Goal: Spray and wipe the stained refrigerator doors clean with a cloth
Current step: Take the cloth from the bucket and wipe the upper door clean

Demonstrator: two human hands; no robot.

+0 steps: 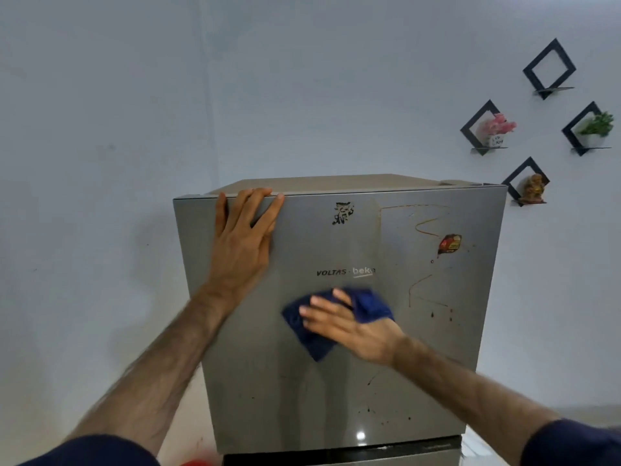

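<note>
Right hand (349,327): fingers straight and spread, laid flat on a dark blue cloth (316,338), pressing it against the upper refrigerator door (302,398). The fingers curl round nothing. The cloth is crumpled, lying just below the brand lettering (345,272), near the middle of the door; part of it shows above the hand and a corner hangs below the fingers.

Left hand (243,237): fingers extended, lying flat on the upper left part of the same door, fingertips hooked slightly over its top edge. It holds nothing.

Door surface: grey metallic finish. Brown stain lines (426,227) run across the upper right area, with drip marks (433,312) lower down and dark specks (371,410) near the bottom. A torn black sticker remnant (342,213) sits at top centre; a red sticker (449,244) at right.

Surroundings: pale wall (134,95) behind the refrigerator. Four black diamond wall shelves (548,67) to the right; one bears pink flowers (497,124), one a green plant (598,124), one a small figurine (532,188).
</note>
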